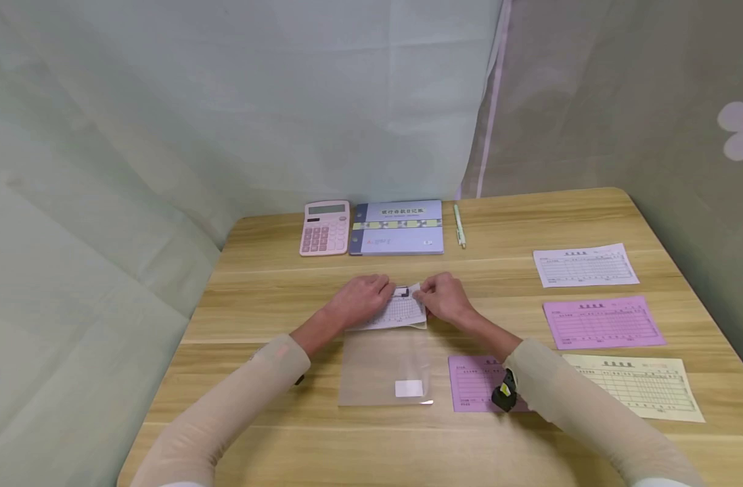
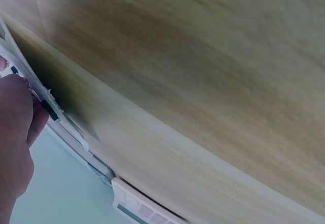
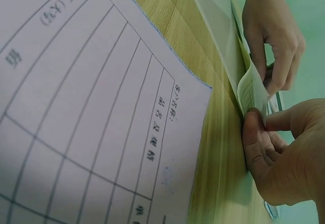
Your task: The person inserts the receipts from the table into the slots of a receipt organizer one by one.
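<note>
Along the worktop's [image 1: 256,284] far edge stand, left to right, a pink calculator [image 1: 325,230], a blue-grey ledger [image 1: 398,230] with a patterned band, and a pale green pen [image 1: 459,226]; cloth drapes hang behind. Toward the right edge lie a white slip [image 1: 586,265], a pink slip [image 1: 604,322] and, nearest the near right corner, a yellow slip [image 1: 645,389]. The right sleeve [image 1: 542,379] covers part of the yellow one and crosses a second pink slip [image 1: 469,389], also masked by a black wrist device [image 1: 503,393].

Near the middle of the worktop lies a clear board [image 1: 377,372], glossy, with a white label at its near right corner. Printed slips [image 1: 398,312], white on top with a pale yellowish sheet below, cover its far end under a metal clip [image 1: 402,292] with black parts. The left hand [image 1: 362,299] pinches at the clip; the right hand's [image 1: 449,297] thumb and fingers grasp the slips' right side, which curls up.
</note>
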The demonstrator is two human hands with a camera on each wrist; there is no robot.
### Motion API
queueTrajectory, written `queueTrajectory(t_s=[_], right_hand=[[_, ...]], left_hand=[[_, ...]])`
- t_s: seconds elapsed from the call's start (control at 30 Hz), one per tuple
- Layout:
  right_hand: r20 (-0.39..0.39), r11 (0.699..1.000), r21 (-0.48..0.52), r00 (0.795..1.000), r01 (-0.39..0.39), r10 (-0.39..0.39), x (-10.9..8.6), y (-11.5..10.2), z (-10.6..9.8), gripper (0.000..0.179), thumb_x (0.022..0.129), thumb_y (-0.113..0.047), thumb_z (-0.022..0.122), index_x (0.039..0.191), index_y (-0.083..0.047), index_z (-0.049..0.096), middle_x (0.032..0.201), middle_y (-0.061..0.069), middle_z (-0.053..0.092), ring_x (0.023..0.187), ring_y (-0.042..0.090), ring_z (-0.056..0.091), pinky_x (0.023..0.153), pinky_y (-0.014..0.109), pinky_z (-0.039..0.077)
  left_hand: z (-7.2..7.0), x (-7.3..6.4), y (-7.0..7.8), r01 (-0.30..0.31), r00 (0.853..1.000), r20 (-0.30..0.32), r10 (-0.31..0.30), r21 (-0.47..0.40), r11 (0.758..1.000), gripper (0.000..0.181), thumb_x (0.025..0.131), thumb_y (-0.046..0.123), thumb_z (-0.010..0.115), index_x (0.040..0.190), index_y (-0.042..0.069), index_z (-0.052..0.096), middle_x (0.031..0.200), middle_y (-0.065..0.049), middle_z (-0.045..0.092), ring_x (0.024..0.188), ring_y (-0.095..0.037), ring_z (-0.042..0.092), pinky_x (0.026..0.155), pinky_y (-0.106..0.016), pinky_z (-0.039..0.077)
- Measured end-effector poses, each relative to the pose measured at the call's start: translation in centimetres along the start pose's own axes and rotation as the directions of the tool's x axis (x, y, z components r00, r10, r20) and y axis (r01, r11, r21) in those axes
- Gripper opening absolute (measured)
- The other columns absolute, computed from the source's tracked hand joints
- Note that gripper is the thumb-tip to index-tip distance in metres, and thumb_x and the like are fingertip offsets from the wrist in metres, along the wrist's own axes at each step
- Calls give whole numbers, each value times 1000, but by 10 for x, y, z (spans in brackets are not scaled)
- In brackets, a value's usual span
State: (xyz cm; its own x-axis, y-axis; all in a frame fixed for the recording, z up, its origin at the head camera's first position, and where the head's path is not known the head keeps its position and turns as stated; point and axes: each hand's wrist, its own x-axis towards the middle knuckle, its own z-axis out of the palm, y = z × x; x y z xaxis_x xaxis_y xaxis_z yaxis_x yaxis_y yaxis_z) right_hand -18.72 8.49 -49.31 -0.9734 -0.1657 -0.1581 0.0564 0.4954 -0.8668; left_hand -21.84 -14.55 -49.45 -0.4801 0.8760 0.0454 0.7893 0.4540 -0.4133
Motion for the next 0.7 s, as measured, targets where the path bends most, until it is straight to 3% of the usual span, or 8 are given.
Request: queueTrajectory(t_s=[0.17, 0.43, 0.57, 0.7], right_hand=[[4, 1000, 20, 1000, -10, 10, -1, -1, 0, 13, 101, -5, 71, 100, 8, 75, 82, 14, 75, 59, 19, 67, 53, 28, 59], [14, 999, -42, 1000, -19, 20, 0, -2, -5, 12, 98, -5, 74, 103, 5, 69, 84, 12, 69, 64, 15, 60, 54, 23, 49], [0, 994, -103, 1000, 31, -31, 1, 0, -12, 17, 96, 3, 71, 111, 7, 66, 92, 16, 70, 68, 19, 62, 56, 25, 51], [-24, 979, -187, 996, 75, -81, 2, 3, -18, 15, 98, 4, 66, 110, 4, 74, 103, 18, 75, 79, 23, 64, 65, 28, 54]], left_hand=[[-1, -1, 0, 9, 1000, 12, -9, -30, 1000, 28, 104, 9, 70, 131, 2, 66, 115, -12, 67, 101, -20, 69, 88, -31, 62], [-5, 6, -4, 105, 993, 74, -92, -184, 977, 28, 110, 26, 63, 129, 8, 71, 112, -6, 69, 97, -18, 69, 87, -30, 61], [-8, 8, -5, 128, 989, 103, -106, -230, 965, 31, 109, 29, 64, 131, 8, 71, 113, -6, 69, 99, -18, 69, 89, -32, 60], [-8, 7, -5, 151, 985, 118, -126, -238, 960, 33, 108, 30, 65, 132, 9, 71, 114, -6, 69, 99, -17, 68, 91, -31, 60]])
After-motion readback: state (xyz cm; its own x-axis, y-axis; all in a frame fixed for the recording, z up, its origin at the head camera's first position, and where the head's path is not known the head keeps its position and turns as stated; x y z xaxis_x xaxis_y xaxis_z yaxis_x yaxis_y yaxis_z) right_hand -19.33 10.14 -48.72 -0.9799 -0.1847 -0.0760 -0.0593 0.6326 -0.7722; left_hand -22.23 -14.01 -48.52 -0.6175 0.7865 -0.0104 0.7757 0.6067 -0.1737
